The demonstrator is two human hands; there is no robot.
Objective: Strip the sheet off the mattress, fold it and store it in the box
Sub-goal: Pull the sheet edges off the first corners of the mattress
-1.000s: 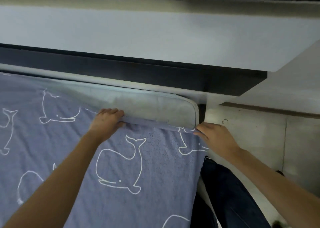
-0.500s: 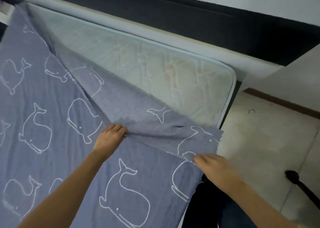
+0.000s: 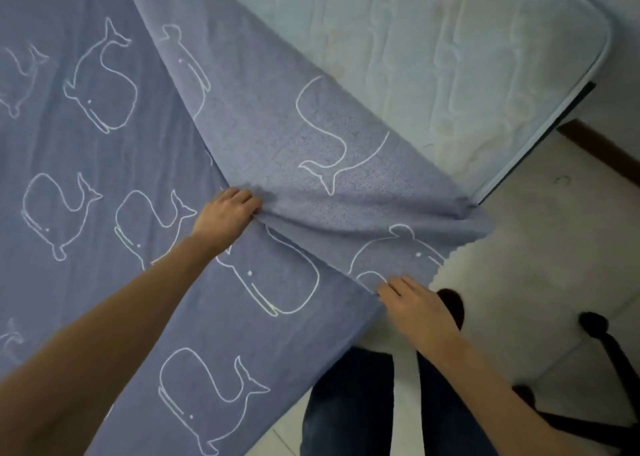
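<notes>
The left hand (image 3: pixel 225 213) is gripping a bunched fold of the whale-print sheet (image 3: pixel 104 178), fingers (image 3: pixel 242 196) curled tight; the right hand (image 3: pixel 415 303) is pinching its loose corner, keeping the flap taut, probably for drawing it off the half-bared mattress (image 3: pixel 467 57).

Left hand (image 3: pixel 225 215) and right hand (image 3: pixel 414 305) gripping whale-print sheet (image 3: pixel 104 178), folded back, bare mattress (image 3: pixel 467 57) corner

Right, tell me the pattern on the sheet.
The sheet is blue-grey with whales drawn in white outline, shown best in the head view.
</notes>
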